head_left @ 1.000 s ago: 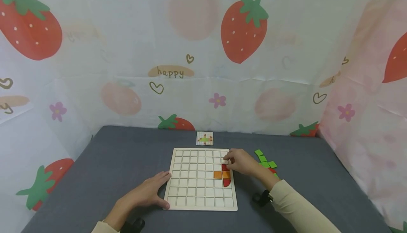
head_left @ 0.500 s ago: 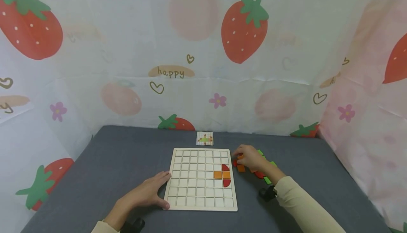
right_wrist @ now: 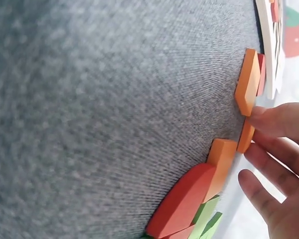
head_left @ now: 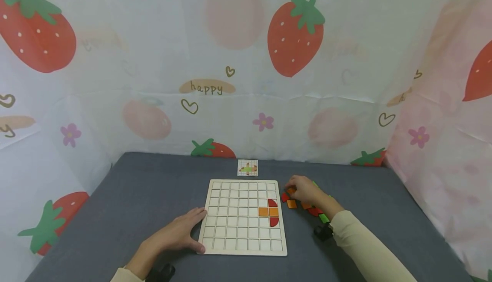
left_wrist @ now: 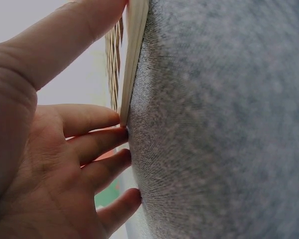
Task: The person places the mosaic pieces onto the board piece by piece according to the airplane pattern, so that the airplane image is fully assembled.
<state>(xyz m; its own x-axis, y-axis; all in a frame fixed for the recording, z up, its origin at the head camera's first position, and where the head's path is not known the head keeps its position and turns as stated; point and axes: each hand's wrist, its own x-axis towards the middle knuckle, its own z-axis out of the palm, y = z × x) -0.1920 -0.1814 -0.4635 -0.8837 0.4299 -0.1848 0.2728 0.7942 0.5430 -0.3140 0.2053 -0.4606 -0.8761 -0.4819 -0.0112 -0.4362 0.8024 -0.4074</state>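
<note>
A pale wooden grid board (head_left: 230, 221) lies on the table. In its right columns sit two orange square tiles (head_left: 263, 211) and two red rounded tiles (head_left: 273, 221). My left hand (head_left: 178, 230) rests at the board's left edge, thumb by the near corner, fingers stretched along the side; the left wrist view shows the fingertips right at the rim (left_wrist: 132, 64). To the right of the board, my right hand (head_left: 305, 189) pinches an orange tile (right_wrist: 246, 134) between thumb and fingers, low over the cloth. Another orange tile (right_wrist: 247, 82) lies right beside the thumb.
Loose red (right_wrist: 182, 201), orange and green tiles (head_left: 323, 218) lie around and under the right hand, partly hidden by it. A small picture card (head_left: 247, 168) with a coloured grid pattern lies beyond the board. A strawberry-printed curtain (head_left: 246, 60) encloses the table (head_left: 169, 188).
My right hand has moved from the board's upper right side to the loose tiles and taken hold of an orange one. The red tile it was near shows uncovered. The left hand stays put.
</note>
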